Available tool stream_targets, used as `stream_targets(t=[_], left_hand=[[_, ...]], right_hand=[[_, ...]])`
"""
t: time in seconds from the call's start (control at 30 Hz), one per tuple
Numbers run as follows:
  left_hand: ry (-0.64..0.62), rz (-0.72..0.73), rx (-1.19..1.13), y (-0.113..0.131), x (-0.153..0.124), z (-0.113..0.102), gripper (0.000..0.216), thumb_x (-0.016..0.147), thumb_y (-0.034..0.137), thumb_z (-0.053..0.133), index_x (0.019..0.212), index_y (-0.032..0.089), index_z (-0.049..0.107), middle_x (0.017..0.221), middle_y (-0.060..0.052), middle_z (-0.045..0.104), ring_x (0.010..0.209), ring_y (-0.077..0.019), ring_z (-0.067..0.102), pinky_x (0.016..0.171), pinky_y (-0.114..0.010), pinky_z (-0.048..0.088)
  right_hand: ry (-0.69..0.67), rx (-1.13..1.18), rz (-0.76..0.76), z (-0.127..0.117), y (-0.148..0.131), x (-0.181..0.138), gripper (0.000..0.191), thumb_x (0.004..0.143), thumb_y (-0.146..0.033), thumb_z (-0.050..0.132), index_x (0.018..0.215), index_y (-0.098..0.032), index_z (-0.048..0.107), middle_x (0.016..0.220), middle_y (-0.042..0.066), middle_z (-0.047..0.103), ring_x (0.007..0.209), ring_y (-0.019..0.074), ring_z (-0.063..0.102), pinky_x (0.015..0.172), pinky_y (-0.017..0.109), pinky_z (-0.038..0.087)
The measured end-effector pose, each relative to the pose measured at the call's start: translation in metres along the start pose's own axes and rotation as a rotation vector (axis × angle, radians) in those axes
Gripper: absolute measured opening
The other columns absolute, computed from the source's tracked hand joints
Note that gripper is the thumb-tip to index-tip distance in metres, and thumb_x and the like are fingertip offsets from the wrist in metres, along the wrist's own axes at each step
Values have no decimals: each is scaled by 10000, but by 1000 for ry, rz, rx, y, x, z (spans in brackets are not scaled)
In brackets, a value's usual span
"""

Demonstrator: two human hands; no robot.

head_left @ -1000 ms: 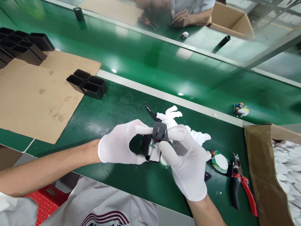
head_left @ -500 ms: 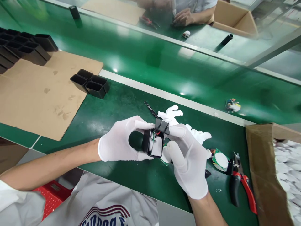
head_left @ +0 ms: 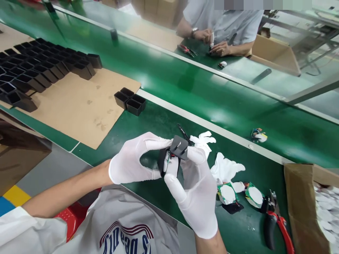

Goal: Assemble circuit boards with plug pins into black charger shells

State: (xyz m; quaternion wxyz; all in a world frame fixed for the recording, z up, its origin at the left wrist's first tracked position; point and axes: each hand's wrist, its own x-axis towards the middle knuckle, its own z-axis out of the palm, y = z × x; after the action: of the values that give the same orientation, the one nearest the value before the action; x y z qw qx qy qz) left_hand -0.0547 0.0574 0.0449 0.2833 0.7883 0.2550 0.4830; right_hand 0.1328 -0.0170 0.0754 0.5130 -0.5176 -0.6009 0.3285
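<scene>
My left hand point(head_left: 132, 160), in a white glove, grips a small black power adapter housing point(head_left: 161, 163) between thumb and fingers. In the housing's open end sits a circuit board with a white pad, partly covered by my right thumb. My right hand point(head_left: 198, 194), also gloved, has its fingers at the black plug cover point(head_left: 177, 147), whose metal pins point outward. The cover stands tilted at the opening, and a bit of red shows beneath it. Behind my hands lie black tweezers point(head_left: 182, 131) and a loose white glove point(head_left: 203, 141).
Circuit boards with white pads point(head_left: 255, 197), red-black pliers point(head_left: 278, 225) and a cardboard box of white pieces point(head_left: 296, 204) stand on the right. Several black housings point(head_left: 134, 107) stand left, more on cardboard point(head_left: 87, 113). A co-worker's hands point(head_left: 221, 48) work across the green conveyor point(head_left: 185, 81).
My right thumb has moved onto the white pad at the housing's opening. The plug cover has turned, so its pins show more clearly. The camera view has shifted.
</scene>
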Motion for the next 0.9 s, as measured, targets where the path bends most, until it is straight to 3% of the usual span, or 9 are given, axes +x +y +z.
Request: stream_targets(t=[0.07,0.13,0.3,0.37,0.47,0.53,0.6,0.7,0.9], left_hand=[[35,22,11,-2,-9,-8,664,798,133,890,1415,271,688,1281,-80,838,1083,-250,836,928,-352,709],[67,14,43,-5,-20,-16,673,797,140,893,1422,273,682,1263,-86,835,1056,-251,836,906,-355,708],[204,-127,203,-5,-45,-33,648,787,215,924,1385,255,675,1139,-60,819,960,-232,829,839,-340,706],[263,-159,273,-2,-53,-38,604,813,252,906,1369,247,672,1137,-62,808,964,-231,831,844,-346,711],[342,-158,331,4,-58,-46,617,814,278,876,1387,252,648,1171,-74,790,1012,-250,833,855,-375,720],[391,-142,311,8,-57,-52,655,800,291,900,1397,266,631,1169,-70,787,1021,-260,832,847,-400,727],[420,-128,241,11,-55,-57,649,796,289,919,1380,280,637,1161,-62,793,1010,-264,832,842,-425,732],[408,-143,115,14,-51,-66,606,815,261,904,1368,299,659,1189,-56,811,1047,-271,834,867,-444,739],[392,-113,66,16,-51,-81,648,811,188,919,1396,297,662,1275,-57,824,1132,-250,822,985,-431,726]], right_hand=[[38,23,43,17,-1,-1,312,992,-224,764,1287,-294,692,1198,57,677,1104,235,726,972,447,649],[55,-4,44,32,0,-5,345,985,-212,776,1313,-288,702,1227,70,703,1117,241,744,984,458,662],[159,-191,-219,69,11,-20,676,872,-196,930,1487,-350,698,1369,102,763,1258,316,733,1061,551,651],[178,-188,-239,87,13,-24,617,865,-160,930,1421,-362,758,1377,94,791,1241,312,752,1039,533,658],[328,43,62,113,9,-26,322,917,-270,896,1234,-291,841,1248,91,842,1129,295,797,987,501,670],[391,330,365,128,1,-24,339,956,-446,845,1241,-263,821,1273,92,835,1189,293,790,1041,497,658],[324,609,586,141,-10,-20,431,987,-583,752,1307,-296,780,1398,74,793,1334,289,738,1134,500,625],[184,857,744,154,-25,-16,417,998,-647,672,1274,-354,780,1413,37,781,1348,265,726,1171,489,614],[84,992,875,159,-23,-16,319,943,-577,787,1165,-353,831,1252,15,821,1159,197,768,1100,364,648]])
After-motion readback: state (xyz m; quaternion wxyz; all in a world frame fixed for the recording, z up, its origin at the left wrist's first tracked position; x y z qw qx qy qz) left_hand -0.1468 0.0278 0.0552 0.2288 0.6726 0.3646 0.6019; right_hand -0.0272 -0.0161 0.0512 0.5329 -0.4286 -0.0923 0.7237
